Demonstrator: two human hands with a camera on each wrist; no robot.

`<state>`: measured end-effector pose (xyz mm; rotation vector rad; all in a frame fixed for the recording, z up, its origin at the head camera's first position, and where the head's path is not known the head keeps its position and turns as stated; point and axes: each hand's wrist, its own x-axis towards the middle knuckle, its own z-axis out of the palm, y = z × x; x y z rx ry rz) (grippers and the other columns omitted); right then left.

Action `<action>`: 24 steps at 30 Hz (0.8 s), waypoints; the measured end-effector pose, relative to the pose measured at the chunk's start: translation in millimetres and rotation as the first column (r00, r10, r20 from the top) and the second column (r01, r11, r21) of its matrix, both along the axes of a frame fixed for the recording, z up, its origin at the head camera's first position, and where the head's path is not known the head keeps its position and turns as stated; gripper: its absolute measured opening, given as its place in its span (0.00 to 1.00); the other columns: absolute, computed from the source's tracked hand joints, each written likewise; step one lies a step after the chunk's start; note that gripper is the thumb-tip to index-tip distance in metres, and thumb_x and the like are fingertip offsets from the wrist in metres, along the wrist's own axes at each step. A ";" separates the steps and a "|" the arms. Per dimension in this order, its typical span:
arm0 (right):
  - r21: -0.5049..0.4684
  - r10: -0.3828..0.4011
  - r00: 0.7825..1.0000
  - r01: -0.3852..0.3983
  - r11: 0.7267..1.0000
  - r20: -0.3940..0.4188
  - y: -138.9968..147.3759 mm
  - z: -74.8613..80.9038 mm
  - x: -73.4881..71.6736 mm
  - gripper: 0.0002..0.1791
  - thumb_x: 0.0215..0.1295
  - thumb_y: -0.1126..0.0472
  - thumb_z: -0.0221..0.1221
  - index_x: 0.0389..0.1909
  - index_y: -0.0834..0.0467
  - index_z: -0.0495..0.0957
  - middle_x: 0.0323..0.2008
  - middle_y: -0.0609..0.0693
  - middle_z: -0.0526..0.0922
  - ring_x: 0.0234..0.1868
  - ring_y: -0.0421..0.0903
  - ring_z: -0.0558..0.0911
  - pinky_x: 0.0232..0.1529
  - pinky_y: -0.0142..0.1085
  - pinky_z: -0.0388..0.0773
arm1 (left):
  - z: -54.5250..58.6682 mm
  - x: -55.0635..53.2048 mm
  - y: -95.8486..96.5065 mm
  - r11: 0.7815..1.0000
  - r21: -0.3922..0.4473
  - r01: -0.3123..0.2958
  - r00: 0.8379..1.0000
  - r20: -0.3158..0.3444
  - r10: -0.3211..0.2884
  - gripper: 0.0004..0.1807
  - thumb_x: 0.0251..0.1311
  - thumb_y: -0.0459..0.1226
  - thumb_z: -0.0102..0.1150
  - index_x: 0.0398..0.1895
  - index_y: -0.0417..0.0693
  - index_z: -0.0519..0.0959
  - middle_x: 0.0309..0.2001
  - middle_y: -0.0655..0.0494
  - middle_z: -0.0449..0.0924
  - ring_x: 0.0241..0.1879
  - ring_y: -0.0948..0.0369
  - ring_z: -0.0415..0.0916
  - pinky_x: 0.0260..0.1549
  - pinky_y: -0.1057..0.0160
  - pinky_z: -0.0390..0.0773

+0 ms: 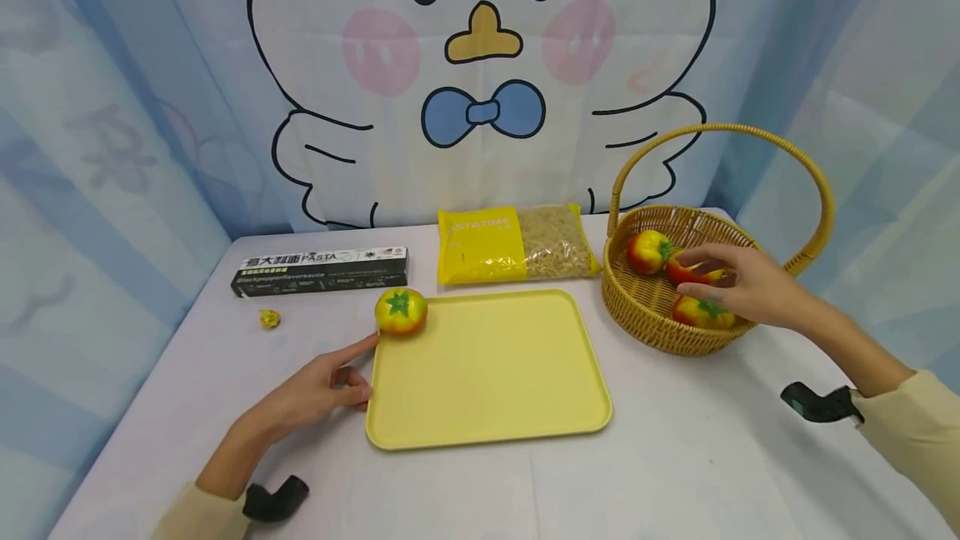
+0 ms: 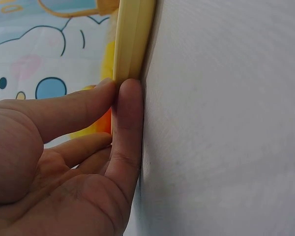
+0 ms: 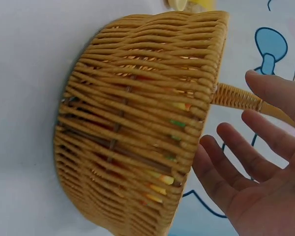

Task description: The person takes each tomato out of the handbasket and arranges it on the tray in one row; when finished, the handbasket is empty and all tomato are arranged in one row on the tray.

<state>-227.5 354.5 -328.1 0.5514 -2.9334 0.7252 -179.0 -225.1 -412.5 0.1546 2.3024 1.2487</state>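
Observation:
At the left edge of the yellow tray (image 1: 491,382), my left hand (image 1: 318,390) pinches the rim between thumb and fingers, as the left wrist view shows up close. A red-and-yellow tomato (image 1: 401,312) with a green star-shaped top sits on the tray's far left corner, just beyond that hand's fingertips. My right hand (image 1: 738,283) hovers over the wicker basket (image 1: 648,325) with loosely bent fingers and nothing visible in its grasp. Inside the basket lie similar tomatoes (image 1: 649,252), one partly covered by the hand. In the right wrist view, the fingers spread beside the basket rim.
Behind the tray lies a yellow pasta bag (image 1: 517,245). A dark pasta box (image 1: 321,271) is at the back left, with a small yellow crumpled piece (image 1: 269,318) in front of it. The basket's tall handle (image 1: 723,127) arches above its bowl. A printed curtain hangs behind.

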 end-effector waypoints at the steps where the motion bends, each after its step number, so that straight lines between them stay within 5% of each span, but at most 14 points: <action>1: 0.007 0.002 1.000 -0.002 1.000 0.000 1.7 -0.3 0.0 0.24 0.69 0.56 0.71 0.62 0.63 0.82 0.56 0.64 0.87 0.53 0.63 0.88 0.44 0.22 0.79 | 0.4 0.1 0.3 1.000 -0.001 -0.001 1.000 -0.001 0.001 0.46 0.71 0.34 0.65 0.87 0.51 0.52 0.42 0.49 0.83 0.40 0.56 0.80 0.50 0.59 0.75; 10: 0.070 0.029 0.997 -0.034 0.997 0.072 13.7 -2.1 -2.9 0.24 0.68 0.58 0.71 0.61 0.64 0.82 0.57 0.66 0.85 0.53 0.64 0.88 0.45 0.38 0.87 | 1.5 -0.1 -0.7 1.000 0.003 0.008 1.000 -0.005 -0.008 0.47 0.71 0.34 0.65 0.87 0.50 0.50 0.42 0.48 0.83 0.40 0.57 0.80 0.49 0.59 0.75; 14: 0.085 0.055 0.995 -0.062 0.994 0.082 21.0 -3.6 -4.9 0.24 0.66 0.59 0.72 0.60 0.65 0.83 0.56 0.65 0.86 0.52 0.62 0.88 0.44 0.32 0.84 | 1.4 0.4 0.4 1.000 -0.001 -0.002 1.000 -0.001 0.002 0.46 0.71 0.34 0.65 0.87 0.51 0.52 0.42 0.48 0.83 0.40 0.57 0.80 0.49 0.59 0.75; 24: 0.098 0.077 0.979 -0.097 0.990 0.187 33.7 -8.0 -10.3 0.27 0.66 0.57 0.73 0.62 0.64 0.82 0.57 0.60 0.87 0.54 0.58 0.88 0.49 0.34 0.85 | 1.6 1.1 -0.8 1.000 0.015 0.017 1.000 -0.006 -0.017 0.47 0.72 0.35 0.65 0.87 0.49 0.50 0.42 0.48 0.82 0.40 0.57 0.80 0.47 0.59 0.74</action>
